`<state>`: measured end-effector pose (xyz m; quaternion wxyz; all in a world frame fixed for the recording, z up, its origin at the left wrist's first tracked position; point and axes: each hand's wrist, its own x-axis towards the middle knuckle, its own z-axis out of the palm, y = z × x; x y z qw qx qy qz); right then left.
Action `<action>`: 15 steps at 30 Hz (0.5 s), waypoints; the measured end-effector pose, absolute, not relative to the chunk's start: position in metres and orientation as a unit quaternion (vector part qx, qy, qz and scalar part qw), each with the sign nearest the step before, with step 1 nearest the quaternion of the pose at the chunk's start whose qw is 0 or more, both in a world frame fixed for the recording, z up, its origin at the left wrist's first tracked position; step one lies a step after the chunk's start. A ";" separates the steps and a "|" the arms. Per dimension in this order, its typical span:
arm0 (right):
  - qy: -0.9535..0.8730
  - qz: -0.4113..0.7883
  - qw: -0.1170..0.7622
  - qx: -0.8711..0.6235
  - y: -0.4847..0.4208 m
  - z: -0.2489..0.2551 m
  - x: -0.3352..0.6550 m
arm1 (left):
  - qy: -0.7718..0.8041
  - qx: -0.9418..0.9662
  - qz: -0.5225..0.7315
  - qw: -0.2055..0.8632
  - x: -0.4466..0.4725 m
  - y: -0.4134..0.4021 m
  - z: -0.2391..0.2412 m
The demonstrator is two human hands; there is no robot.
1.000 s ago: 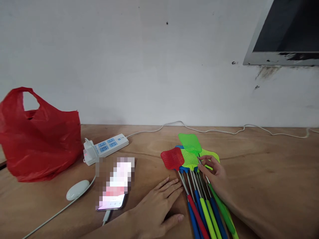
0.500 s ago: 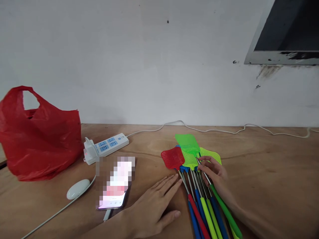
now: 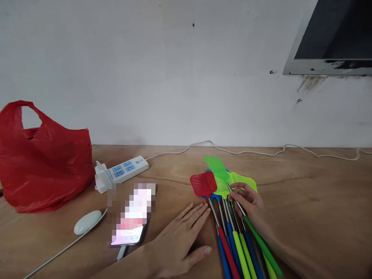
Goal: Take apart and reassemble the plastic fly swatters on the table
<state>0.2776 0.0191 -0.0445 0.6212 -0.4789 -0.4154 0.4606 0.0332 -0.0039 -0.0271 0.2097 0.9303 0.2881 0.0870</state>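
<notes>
Several fly swatters (image 3: 225, 186) with red, blue, yellow-green and green heads lie fanned on the wooden table (image 3: 314, 201), handles toward me. My right hand (image 3: 250, 203) pinches the metal shaft of the bright green swatter (image 3: 216, 167), whose head is tilted up on edge above the others. My left hand (image 3: 181, 238) lies flat on the table just left of the handles, fingers stretched out and holding nothing. Its fingertips are close to the red swatter (image 3: 203, 184).
A phone (image 3: 130, 217) on a cable lies left of my left hand. Beyond it are a white power strip (image 3: 122, 172), a white oval device (image 3: 87, 221) and a red plastic bag (image 3: 43, 162). A white cord (image 3: 261, 152) runs along the wall. A dark screen (image 3: 334, 35) hangs top right.
My right hand has closed on the green swatter's shaft and lifted it, turning its head from flat to tilted on edge. My left hand stays flat.
</notes>
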 end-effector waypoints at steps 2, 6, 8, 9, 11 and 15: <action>-0.400 0.487 0.606 -0.486 0.019 -0.044 0.277 | 0.313 0.923 0.073 0.213 0.026 -0.006 -0.025; -0.366 0.536 0.567 -0.507 0.018 -0.045 0.276 | 0.326 0.914 0.084 0.227 0.014 -0.008 -0.026; -0.350 0.554 0.556 -0.510 0.016 -0.044 0.275 | 0.329 0.909 0.105 0.234 0.011 -0.008 -0.029; -0.339 0.565 0.554 -0.509 0.016 -0.042 0.274 | 0.333 0.905 0.116 0.238 0.011 -0.008 -0.031; -0.307 0.590 0.560 -0.494 0.014 -0.040 0.272 | 0.342 0.899 0.130 0.240 0.010 -0.007 -0.032; -0.238 0.654 0.580 -0.424 0.012 -0.035 0.272 | 0.354 0.889 0.168 0.239 0.010 -0.008 -0.029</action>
